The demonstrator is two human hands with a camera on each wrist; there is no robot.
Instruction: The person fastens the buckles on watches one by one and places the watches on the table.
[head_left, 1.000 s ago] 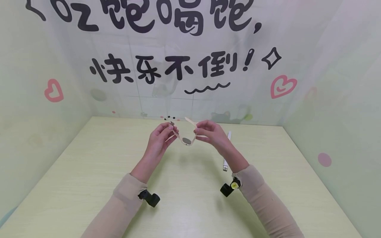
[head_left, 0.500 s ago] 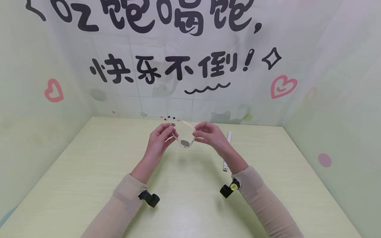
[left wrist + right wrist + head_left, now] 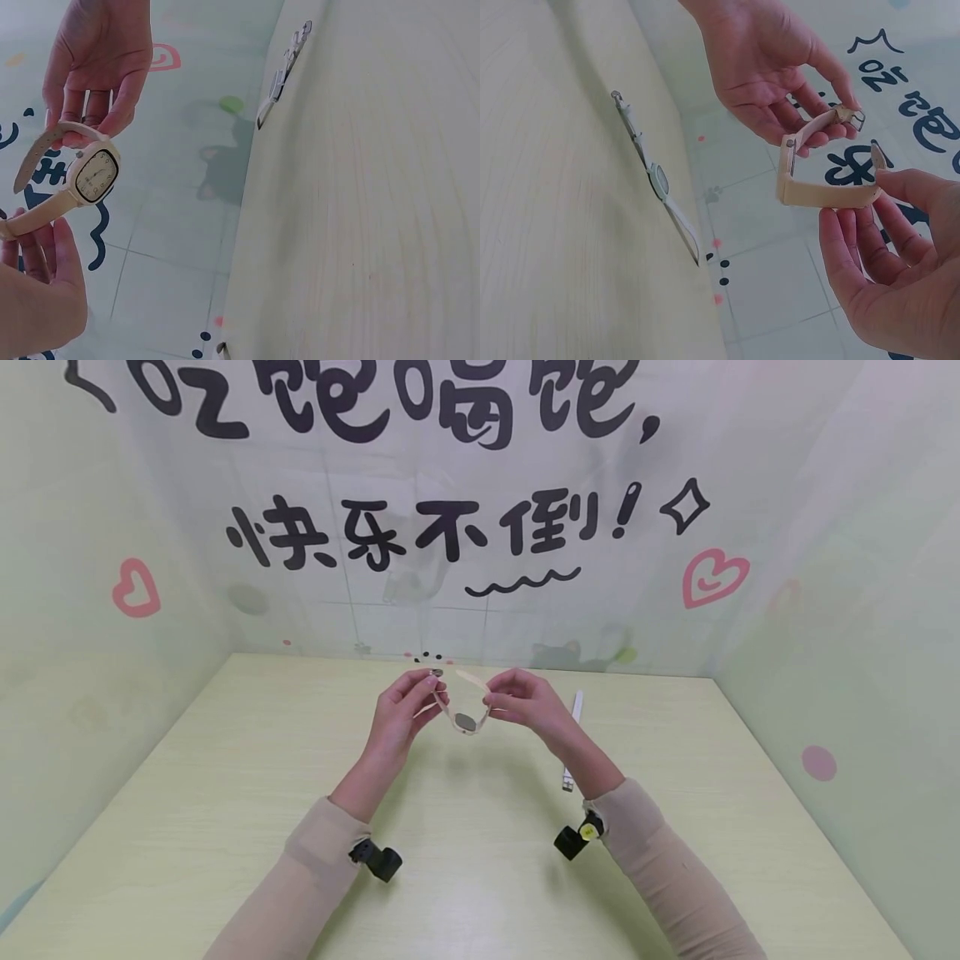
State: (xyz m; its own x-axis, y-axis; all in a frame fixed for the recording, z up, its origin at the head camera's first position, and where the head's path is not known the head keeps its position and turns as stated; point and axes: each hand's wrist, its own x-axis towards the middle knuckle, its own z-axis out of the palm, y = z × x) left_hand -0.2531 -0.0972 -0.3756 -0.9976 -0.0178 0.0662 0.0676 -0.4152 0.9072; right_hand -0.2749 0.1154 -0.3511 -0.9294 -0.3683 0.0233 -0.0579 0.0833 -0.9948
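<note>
One cream watch [image 3: 465, 723] is held above the table [image 3: 480, 877], its strap [image 3: 46, 211] unfastened: the left hand [image 3: 397, 703] pinches the buckle [image 3: 853, 116] end, the right hand [image 3: 528, 698] grips the other half, the dial [image 3: 97, 177] between them; a white watch [image 3: 659, 182] lies on the table, partly hidden behind the right wrist [image 3: 589, 763] in the head view

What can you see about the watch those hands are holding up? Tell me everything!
The watch is cream, with a rounded-square case and a pale dial edged in black; its time is too small to read. The strap looks smooth and bendy, maybe plastic or leather, with a metal-looking buckle. It's unfastened, curved like a U, above the table, with its grey back facing up. The left hand holds the buckle end; the right hand pinches the other strap half.
</note>
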